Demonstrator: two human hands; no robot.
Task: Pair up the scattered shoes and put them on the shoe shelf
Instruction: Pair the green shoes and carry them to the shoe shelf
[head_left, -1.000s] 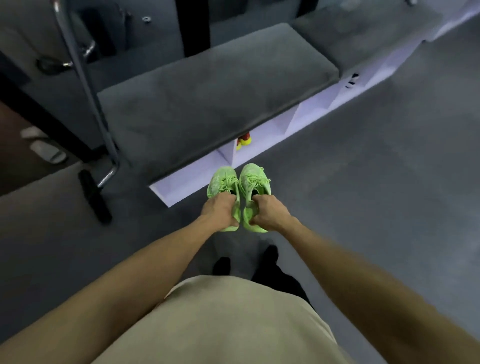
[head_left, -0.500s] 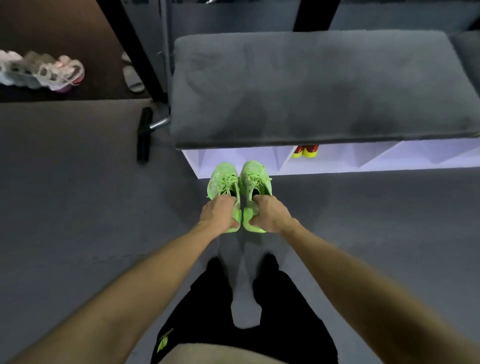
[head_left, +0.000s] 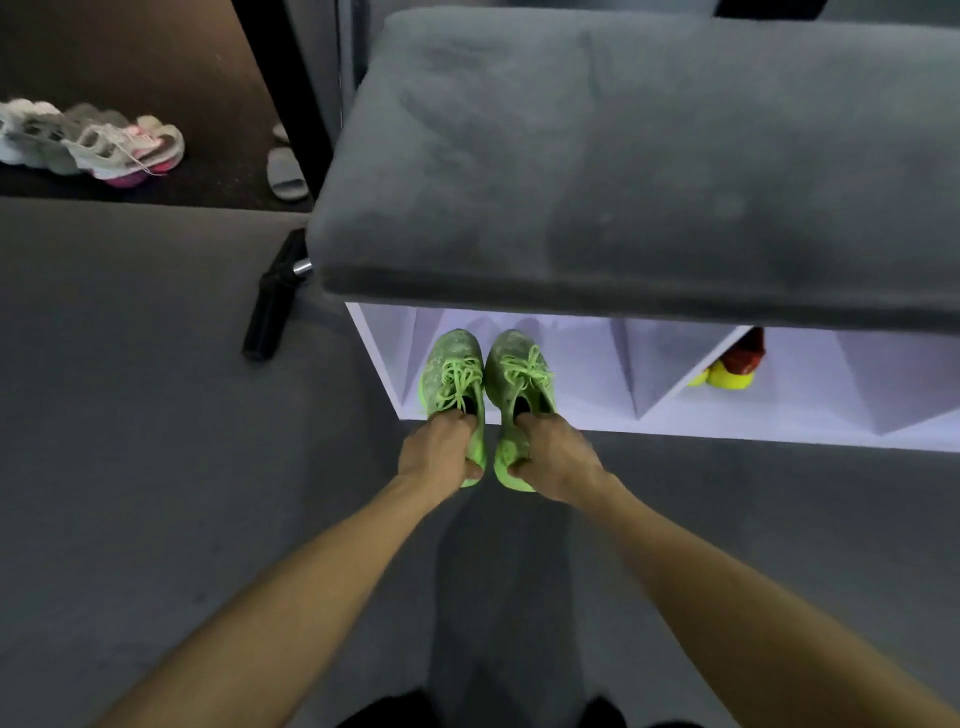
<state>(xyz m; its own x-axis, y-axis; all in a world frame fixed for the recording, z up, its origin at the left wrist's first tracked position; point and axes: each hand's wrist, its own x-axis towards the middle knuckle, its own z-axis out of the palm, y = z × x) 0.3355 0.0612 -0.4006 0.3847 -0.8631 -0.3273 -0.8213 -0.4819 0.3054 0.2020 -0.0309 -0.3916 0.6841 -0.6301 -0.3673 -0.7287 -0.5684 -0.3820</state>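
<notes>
1. The left hand (head_left: 441, 452) has its grip curled round the heel of the left neon-green knit lace-up sneaker (head_left: 453, 374)
2. The right hand (head_left: 553, 457) grips the heel of the right neon-green knit sneaker (head_left: 519, 376)
3. Both sneakers lie side by side, toes inside the leftmost compartment of the white shoe shelf (head_left: 727, 428), under a grey plush cushion (head_left: 623, 156)
4. A red-and-yellow shoe (head_left: 735, 364) sits in a compartment further right
5. White-and-pink sneakers (head_left: 104, 140) lie far left on the floor

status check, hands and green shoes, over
Left hand grips left green shoe, right hand grips right green shoe. Toes entering shelf leftmost compartment. Nothing blocking.
</notes>
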